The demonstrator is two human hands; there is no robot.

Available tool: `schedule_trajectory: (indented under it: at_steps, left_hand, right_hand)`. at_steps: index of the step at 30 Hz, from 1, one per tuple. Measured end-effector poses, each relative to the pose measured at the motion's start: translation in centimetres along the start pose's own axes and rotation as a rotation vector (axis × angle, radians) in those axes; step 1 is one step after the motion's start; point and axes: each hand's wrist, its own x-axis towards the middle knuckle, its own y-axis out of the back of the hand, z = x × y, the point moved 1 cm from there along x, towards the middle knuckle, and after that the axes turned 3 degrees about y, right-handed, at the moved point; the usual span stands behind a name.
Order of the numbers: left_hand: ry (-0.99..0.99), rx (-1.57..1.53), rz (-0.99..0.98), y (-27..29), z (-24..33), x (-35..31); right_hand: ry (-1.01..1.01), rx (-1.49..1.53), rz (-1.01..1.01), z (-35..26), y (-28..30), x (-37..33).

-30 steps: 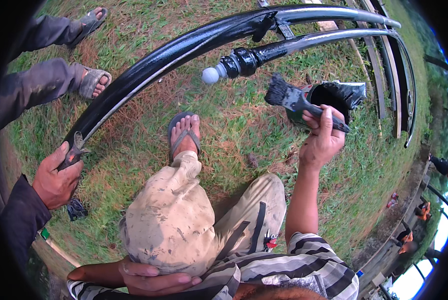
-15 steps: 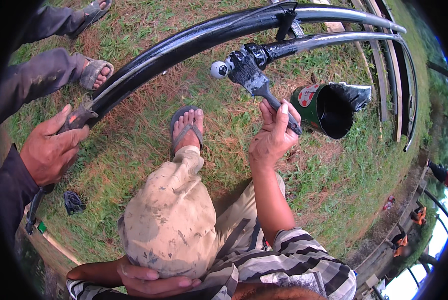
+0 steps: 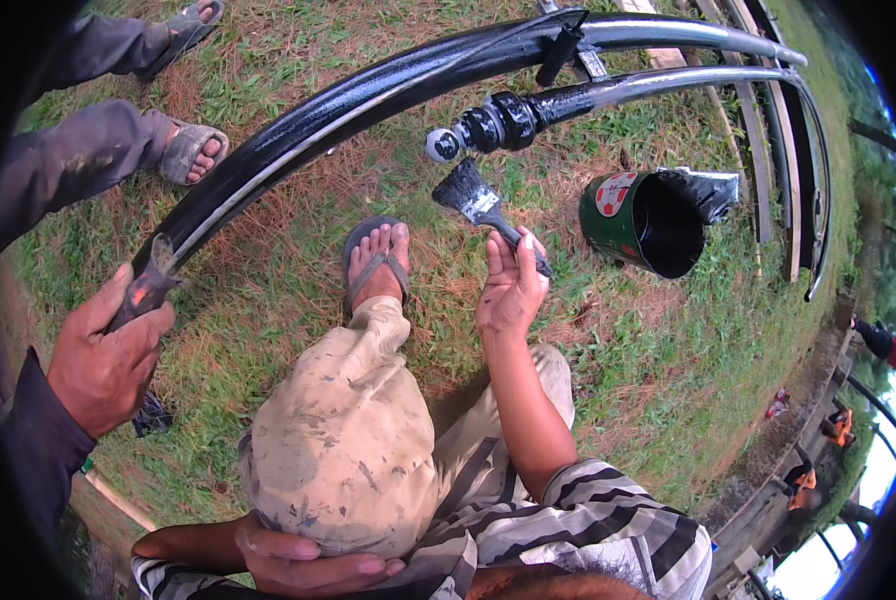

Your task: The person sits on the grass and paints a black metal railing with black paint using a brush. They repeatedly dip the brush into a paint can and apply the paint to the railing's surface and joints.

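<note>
My right hand (image 3: 511,287) is closed round the handle of a paintbrush (image 3: 478,203), whose bristles are coated in black paint. The brush is held just below the knobbed end of a metal post (image 3: 503,121), apart from it. Wet-looking black paint covers the knobs, and the small ball (image 3: 442,145) at the tip is partly white, partly black. My left hand (image 3: 313,562) rests on my raised knee (image 3: 343,450), fingers laid along the paint-spotted beige trousers and holding nothing.
A green paint bucket (image 3: 613,230) lies tilted on the grass, right of my brush. A long black pipe (image 3: 368,100) arches across the far side. At left, a co-worker's hand (image 3: 108,350) holds another brush (image 3: 151,283) against it. Wooden planks (image 3: 753,130) lie under the rails at right.
My right hand has drawn the brush off the knobbed post end, down and to the left, uncovering black knobs. The co-worker's hand and brush shifted slightly downward. My left hand stayed put.
</note>
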Motion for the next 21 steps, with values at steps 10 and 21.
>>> schedule_trajectory:
  at_steps: [10,21]
  left_hand:
    - [0.344,-0.130,0.313,-3.4,5.8,-2.1]
    - [0.351,-0.169,0.293,-2.7,3.8,-1.5]
  right_hand:
    - [-0.374,0.555,-0.245,10.4,1.4,13.8]
    - [-0.374,0.705,-0.399,12.9,-2.0,18.0]
